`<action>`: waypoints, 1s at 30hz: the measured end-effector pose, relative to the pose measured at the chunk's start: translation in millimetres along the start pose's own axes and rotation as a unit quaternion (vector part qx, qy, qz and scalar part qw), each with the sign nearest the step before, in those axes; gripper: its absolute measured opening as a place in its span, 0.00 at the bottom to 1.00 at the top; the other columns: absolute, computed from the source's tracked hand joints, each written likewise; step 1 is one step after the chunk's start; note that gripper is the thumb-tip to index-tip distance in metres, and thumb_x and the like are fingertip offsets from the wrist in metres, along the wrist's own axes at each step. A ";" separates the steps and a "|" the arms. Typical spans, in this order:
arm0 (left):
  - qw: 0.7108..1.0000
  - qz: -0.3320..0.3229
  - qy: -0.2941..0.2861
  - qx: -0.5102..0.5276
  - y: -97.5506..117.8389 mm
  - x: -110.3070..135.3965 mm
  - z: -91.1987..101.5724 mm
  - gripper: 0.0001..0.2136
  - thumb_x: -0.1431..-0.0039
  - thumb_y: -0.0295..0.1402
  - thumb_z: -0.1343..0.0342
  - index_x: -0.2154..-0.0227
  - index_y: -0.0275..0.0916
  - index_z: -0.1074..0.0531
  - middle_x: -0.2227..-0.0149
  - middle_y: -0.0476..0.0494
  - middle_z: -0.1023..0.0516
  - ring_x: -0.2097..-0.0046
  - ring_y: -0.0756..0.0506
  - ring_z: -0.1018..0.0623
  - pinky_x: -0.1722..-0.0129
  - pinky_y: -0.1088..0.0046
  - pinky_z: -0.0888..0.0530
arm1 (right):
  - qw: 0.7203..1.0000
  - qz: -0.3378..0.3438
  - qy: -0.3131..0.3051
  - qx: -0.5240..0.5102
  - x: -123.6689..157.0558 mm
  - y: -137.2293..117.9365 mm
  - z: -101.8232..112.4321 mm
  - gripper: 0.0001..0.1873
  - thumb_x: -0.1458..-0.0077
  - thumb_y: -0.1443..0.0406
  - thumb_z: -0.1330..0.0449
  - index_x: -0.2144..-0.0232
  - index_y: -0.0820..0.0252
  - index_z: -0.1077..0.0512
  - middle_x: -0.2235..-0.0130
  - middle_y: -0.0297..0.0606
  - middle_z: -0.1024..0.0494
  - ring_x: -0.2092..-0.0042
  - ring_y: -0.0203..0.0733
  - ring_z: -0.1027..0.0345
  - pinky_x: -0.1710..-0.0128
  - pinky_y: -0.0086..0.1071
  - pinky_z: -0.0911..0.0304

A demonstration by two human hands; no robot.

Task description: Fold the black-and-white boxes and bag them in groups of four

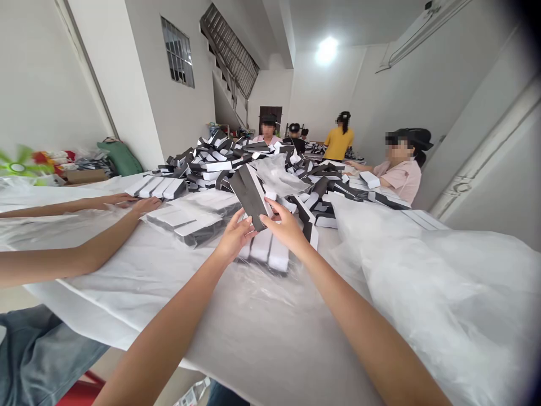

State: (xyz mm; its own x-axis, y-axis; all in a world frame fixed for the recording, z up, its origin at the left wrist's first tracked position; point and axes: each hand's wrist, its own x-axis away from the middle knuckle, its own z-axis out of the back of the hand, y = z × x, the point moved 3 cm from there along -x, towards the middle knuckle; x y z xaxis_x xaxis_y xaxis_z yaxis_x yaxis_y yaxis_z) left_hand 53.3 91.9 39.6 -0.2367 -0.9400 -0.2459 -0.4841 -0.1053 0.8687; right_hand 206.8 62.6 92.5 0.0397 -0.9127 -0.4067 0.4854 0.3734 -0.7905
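Between my two hands I hold a long black-and-white box (248,197), tilted, its dark face toward me. My left hand (235,235) grips its lower left side, with the thumb on the dark face. On the right edge my right hand (286,223) closes with thumb and fingers. Just below, a row of white boxes (276,254) lies in a clear plastic bag (264,282). Left of my hands is another bagged row of boxes (192,223). Behind rises a large heap of loose black-and-white boxes (215,160).
A co-worker's hands (143,204) rest at a row of boxes (158,186) on the left. Clear plastic bags (439,282) are piled at right. The table (262,338) has a white cover. Another co-worker (399,169) sits at the right, others farther back.
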 end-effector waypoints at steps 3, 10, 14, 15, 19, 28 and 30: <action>1.000 -0.003 0.008 -0.001 -3.1 -1.5 2.0 0.27 0.46 0.37 0.35 0.43 0.45 0.36 0.56 0.45 0.22 0.58 0.48 0.21 0.50 0.66 0.28 | 0.999 0.014 -0.017 0.024 2.9 3.0 -2.8 0.32 0.44 0.54 0.44 0.37 0.46 0.40 0.47 0.40 0.33 0.57 0.39 0.32 0.51 0.38 0.35; 0.997 -0.040 -0.002 -0.070 -2.0 -3.1 2.9 0.25 0.43 0.41 0.39 0.43 0.43 0.36 0.47 0.40 0.27 0.53 0.44 0.23 0.46 0.60 0.30 | 0.995 0.073 -0.004 0.070 -0.9 -2.5 5.9 0.35 0.47 0.57 0.40 0.37 0.48 0.41 0.50 0.38 0.29 0.61 0.38 0.31 0.53 0.39 0.33; 0.903 -0.185 -0.137 -0.362 17.5 15.8 -21.5 0.26 0.42 0.45 0.42 0.42 0.44 0.35 0.39 0.37 0.37 0.42 0.38 0.32 0.40 0.54 0.37 | 0.995 0.028 0.090 0.038 0.0 -21.1 64.9 0.33 0.48 0.54 0.38 0.41 0.50 0.37 0.53 0.38 0.27 0.64 0.40 0.29 0.59 0.41 0.29; 0.859 -0.208 -0.190 -0.427 19.8 23.8 -31.8 0.27 0.45 0.44 0.39 0.42 0.45 0.35 0.38 0.38 0.38 0.39 0.37 0.35 0.39 0.54 0.38 | 0.996 0.009 0.092 0.009 5.0 -24.3 81.1 0.33 0.48 0.53 0.39 0.41 0.50 0.38 0.54 0.38 0.27 0.65 0.40 0.28 0.61 0.40 0.28; 0.729 -0.207 -0.348 -0.552 15.0 57.3 -71.6 0.36 0.55 0.44 0.32 0.41 0.48 0.35 0.40 0.41 0.37 0.39 0.36 0.37 0.41 0.57 0.35 | 0.996 -0.064 0.044 -0.031 51.2 -22.5 134.4 0.31 0.48 0.52 0.38 0.43 0.49 0.36 0.53 0.37 0.28 0.64 0.41 0.25 0.62 0.40 0.27; 0.639 -0.359 -0.264 -0.628 3.4 65.9 -91.7 0.13 0.40 0.24 0.49 0.56 0.44 0.25 0.47 0.43 0.29 0.47 0.39 0.32 0.49 0.57 0.35 | 0.939 -0.252 0.043 0.228 232.2 -6.8 206.6 0.32 0.46 0.45 0.43 0.41 0.42 0.38 0.51 0.39 0.25 0.58 0.49 0.25 0.60 0.41 0.30; 0.678 -0.375 -0.189 -0.603 8.9 60.0 -88.8 0.09 0.38 0.26 0.49 0.62 0.42 0.24 0.51 0.43 0.28 0.53 0.42 0.29 0.52 0.59 0.34 | 0.932 -0.262 0.027 0.247 262.0 -10.3 210.0 0.33 0.46 0.45 0.43 0.40 0.39 0.40 0.52 0.38 0.24 0.56 0.50 0.26 0.57 0.41 0.31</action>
State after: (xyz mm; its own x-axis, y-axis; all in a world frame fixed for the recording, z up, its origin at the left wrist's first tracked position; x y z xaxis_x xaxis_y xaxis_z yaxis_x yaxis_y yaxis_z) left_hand 109.5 5.7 70.8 -0.6155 -0.3484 -0.7070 0.3995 -0.9111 0.1012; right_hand 395.6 -215.3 90.2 -0.3543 -0.9334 -0.0572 0.7696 -0.2563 -0.5849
